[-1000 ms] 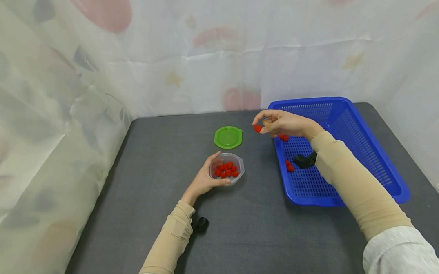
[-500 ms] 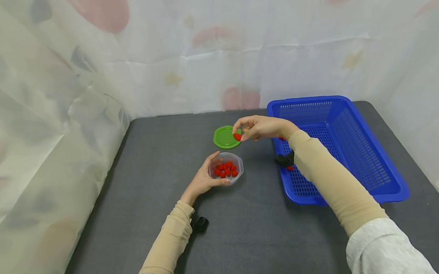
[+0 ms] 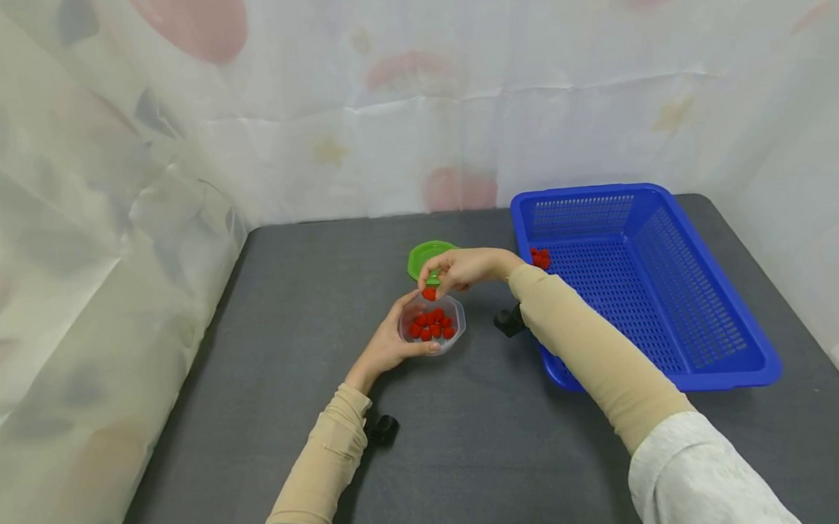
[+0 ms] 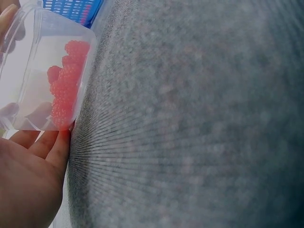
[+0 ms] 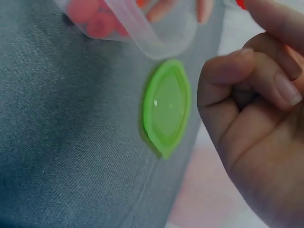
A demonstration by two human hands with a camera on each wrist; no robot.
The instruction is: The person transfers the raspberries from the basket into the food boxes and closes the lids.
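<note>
My left hand holds a clear plastic container on the table, with thumb and fingers on opposite sides. Several red raspberries lie on the container's floor, seen through its wall in the left wrist view. Over the container's far rim, my right hand pinches one raspberry between thumb and index finger. In the right wrist view that berry shows only as a red sliver at the top edge. Just behind the container, a green lid lies flat, partly covered by my right hand in the head view.
At the right stands a blue perforated basket, with a small cluster of raspberries by its left wall. My right forearm crosses the basket's near left part. A patterned curtain borders the grey table at the back and left.
My right hand has moved left and nearer with the pinched raspberry, from the basket's left edge to above the container. My left hand and the container have stayed in place.
</note>
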